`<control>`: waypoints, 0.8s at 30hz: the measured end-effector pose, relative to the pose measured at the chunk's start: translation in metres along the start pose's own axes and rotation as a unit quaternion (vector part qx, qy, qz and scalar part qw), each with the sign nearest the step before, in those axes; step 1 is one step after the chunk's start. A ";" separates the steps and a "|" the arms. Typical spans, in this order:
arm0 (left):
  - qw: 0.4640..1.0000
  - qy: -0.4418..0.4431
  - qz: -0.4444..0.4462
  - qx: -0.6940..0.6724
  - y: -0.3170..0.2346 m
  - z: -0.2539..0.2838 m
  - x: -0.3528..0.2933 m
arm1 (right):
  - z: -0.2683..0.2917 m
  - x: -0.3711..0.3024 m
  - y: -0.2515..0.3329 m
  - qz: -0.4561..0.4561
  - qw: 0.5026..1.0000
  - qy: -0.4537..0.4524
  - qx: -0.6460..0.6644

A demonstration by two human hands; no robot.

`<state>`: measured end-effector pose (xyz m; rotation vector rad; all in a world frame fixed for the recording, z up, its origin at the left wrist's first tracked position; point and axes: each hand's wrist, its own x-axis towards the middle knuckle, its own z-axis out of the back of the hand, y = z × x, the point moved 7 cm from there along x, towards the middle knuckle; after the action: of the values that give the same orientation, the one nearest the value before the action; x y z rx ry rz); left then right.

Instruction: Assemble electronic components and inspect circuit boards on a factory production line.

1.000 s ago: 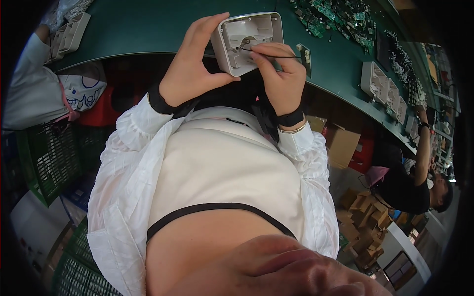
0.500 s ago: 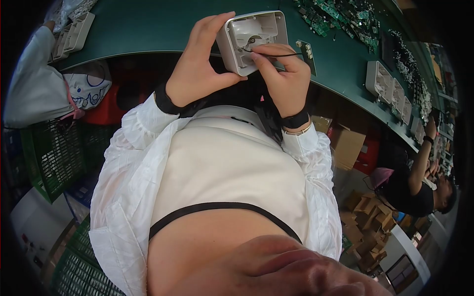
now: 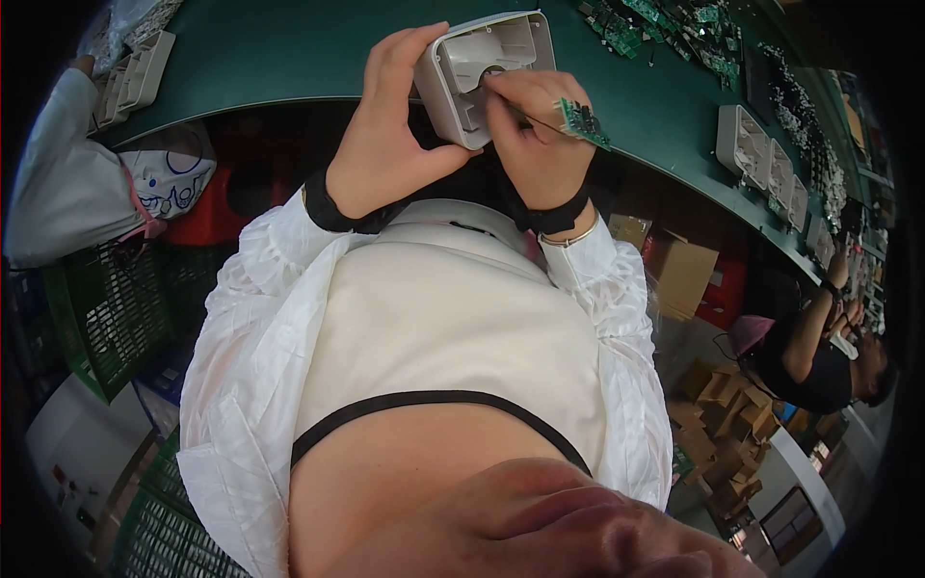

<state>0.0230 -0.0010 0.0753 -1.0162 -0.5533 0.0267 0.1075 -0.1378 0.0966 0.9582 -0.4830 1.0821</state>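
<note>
My left hand (image 3: 381,135) is closed on the side of a white plastic housing (image 3: 438,91), fingers along its outer wall and thumb at its lower corner. The housing is tilted with its open side toward me, showing a round moulded part and inner ribs. Inside it, my right hand (image 3: 540,144) pinches a thin dark cable (image 3: 525,118) close to the round part; the fingertips hide the cable's end. From this cable a small green circuit board (image 3: 583,123) hangs against the back of my right hand.
Heaped green circuit boards (image 3: 665,34) lie on the green table (image 3: 260,58). More white housings (image 3: 756,159) stand in a row at the right edge, others (image 3: 135,77) at far left. Co-workers are at both sides. Green crates (image 3: 111,308) and cardboard boxes (image 3: 684,275) sit below.
My right hand has turned and moved a little left, deeper into the housing. The circuit board has lifted off the table area and now hangs by my hand. The left grip is unchanged.
</note>
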 end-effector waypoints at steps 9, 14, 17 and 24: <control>0.998 0.025 0.045 -0.032 0.009 0.005 -0.002 | -0.010 -0.013 -0.022 -0.159 0.972 0.078 0.154; 0.994 0.046 0.084 -0.061 0.023 0.003 -0.004 | 0.004 -0.024 -0.033 -0.217 0.930 0.017 0.298; 0.995 0.056 0.064 -0.044 0.027 0.004 -0.001 | 0.007 -0.033 -0.049 -0.282 0.840 -0.054 0.461; 0.997 0.067 0.030 -0.034 0.024 0.005 0.003 | 0.001 -0.055 -0.092 -0.428 0.679 -0.075 0.592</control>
<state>0.0289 0.0167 0.0596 -1.0920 -0.4042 -0.0067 0.1671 -0.1802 0.0185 2.1306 0.6817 0.3010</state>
